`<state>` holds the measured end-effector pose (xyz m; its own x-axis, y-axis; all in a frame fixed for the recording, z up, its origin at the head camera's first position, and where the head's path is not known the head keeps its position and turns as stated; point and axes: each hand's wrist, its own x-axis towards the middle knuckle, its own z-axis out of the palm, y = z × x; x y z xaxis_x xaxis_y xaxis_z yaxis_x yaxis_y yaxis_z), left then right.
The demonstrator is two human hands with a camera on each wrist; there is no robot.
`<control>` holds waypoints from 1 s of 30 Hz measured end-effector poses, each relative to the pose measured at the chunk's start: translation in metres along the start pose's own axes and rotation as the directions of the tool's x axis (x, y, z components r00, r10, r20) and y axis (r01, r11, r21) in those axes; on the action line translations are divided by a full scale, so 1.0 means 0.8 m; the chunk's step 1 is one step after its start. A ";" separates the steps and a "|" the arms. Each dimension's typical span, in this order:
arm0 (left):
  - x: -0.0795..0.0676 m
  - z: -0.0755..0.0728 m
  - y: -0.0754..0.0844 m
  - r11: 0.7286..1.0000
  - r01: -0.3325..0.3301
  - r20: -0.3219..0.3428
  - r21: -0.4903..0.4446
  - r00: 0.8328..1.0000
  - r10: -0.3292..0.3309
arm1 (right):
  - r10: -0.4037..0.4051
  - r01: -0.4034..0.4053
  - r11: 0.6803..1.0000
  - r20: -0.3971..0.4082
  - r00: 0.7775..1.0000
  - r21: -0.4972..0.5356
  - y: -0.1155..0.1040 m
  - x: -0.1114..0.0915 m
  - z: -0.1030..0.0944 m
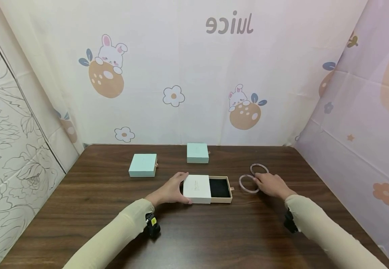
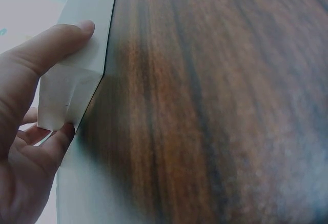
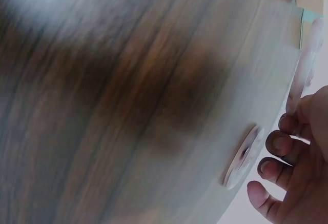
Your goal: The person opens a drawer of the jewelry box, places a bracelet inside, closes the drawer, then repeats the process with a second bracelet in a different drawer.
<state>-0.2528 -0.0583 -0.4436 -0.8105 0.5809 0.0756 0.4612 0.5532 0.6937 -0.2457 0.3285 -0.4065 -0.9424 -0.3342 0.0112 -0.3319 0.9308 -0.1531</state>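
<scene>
A white box sleeve (image 1: 196,189) lies on the table with its drawer (image 1: 229,200) pulled partway out to the right, showing a black lining. My left hand (image 1: 170,190) grips the sleeve from the left, thumb on the near side. In the left wrist view, that thumb lies along the box's side (image 2: 84,55). To the right of the drawer, my right hand (image 1: 272,185) pinches a pale pink bangle (image 3: 305,73) between thumb and index finger, tilted up off the table in the right wrist view. A second bangle (image 1: 259,164) lies flat just beyond, beneath the other fingers.
Two closed mint-green boxes stand farther back: one box (image 1: 143,165) at left, another box (image 1: 197,153) near the table's rear edge. A printed curtain (image 1: 194,67) hangs behind the dark wooden table (image 1: 208,239), with more fabric at both sides.
</scene>
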 end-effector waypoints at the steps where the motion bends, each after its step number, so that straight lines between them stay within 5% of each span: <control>1: 0.000 0.000 0.000 1.000 0.001 0.001 0.003 1.000 -0.001 | -0.003 0.003 1.000 -0.001 1.000 0.005 -0.003 0.000 -0.001; 30: 0.000 0.001 -0.001 1.000 -0.004 -0.007 0.003 1.000 0.004 | -0.115 0.114 0.993 -0.052 0.992 -0.029 -0.054 0.016 -0.005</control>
<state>-0.2529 -0.0585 -0.4451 -0.8110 0.5791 0.0833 0.4657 0.5528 0.6911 -0.2439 0.2847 -0.3955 -0.8986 -0.4313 0.0801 -0.4383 0.8905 -0.1221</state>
